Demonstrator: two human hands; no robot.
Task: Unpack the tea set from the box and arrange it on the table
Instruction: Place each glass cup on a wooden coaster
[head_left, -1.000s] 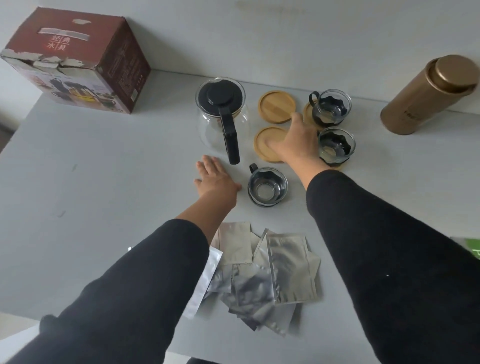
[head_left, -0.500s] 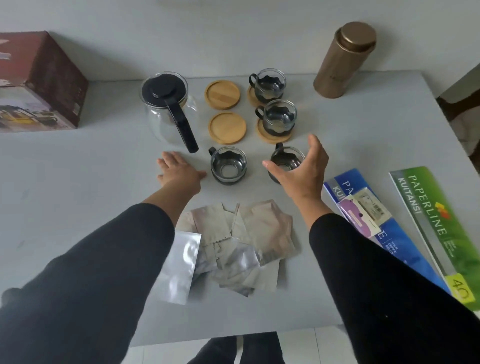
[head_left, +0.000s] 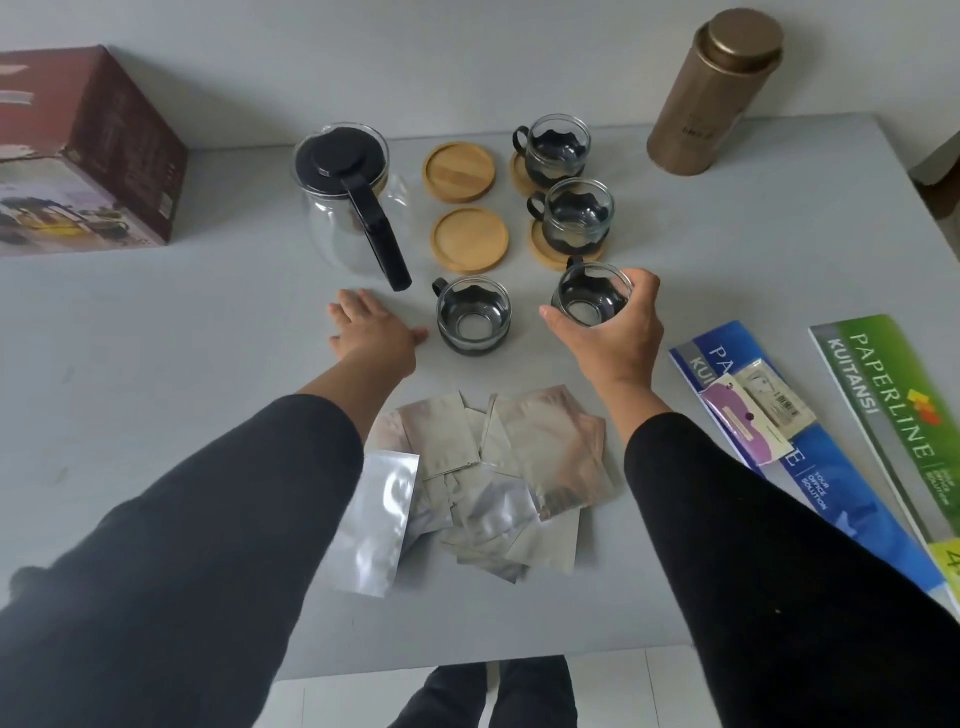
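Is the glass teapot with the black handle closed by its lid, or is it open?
Closed. The black lid sits flat over the mouth of the upright glass teapot.

home or office | grey table (head_left: 156, 322) | receipt books (head_left: 883, 415) | tiled floor (head_left: 363, 701)

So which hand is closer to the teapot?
Left. The left hand lies flat just below the teapot handle; the right hand grips a cup farther right.

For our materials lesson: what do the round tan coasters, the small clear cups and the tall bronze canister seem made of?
Round tan coasters: likely bamboo or wood, matte, visible grain.
Small clear cups: glass, see-through, in glossy black holders, probably plastic.
Tall bronze canister: probably metal, satin sheen.
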